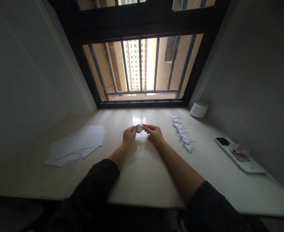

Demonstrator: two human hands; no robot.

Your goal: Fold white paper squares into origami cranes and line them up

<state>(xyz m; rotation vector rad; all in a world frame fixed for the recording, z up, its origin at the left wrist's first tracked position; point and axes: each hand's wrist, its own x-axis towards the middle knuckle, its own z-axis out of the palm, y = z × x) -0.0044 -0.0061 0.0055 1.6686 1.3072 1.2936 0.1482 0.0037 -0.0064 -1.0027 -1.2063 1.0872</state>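
Observation:
Both my hands meet over the middle of the pale table (pixel 142 174). My left hand (pixel 129 134) and my right hand (pixel 154 132) each pinch one side of a small folded white paper piece (pixel 139 128), held just above the tabletop. The fingers of both hands are closed on it. A loose stack of white paper sheets (pixel 76 145) lies to the left of my left hand. A row of several small folded paper figures (pixel 182 133) lies to the right of my right hand.
A white round container (pixel 198 109) stands at the back right near the window (pixel 142 69). A white phone in a case with a pink sticker (pixel 238 153) lies at the right. Walls close in on both sides.

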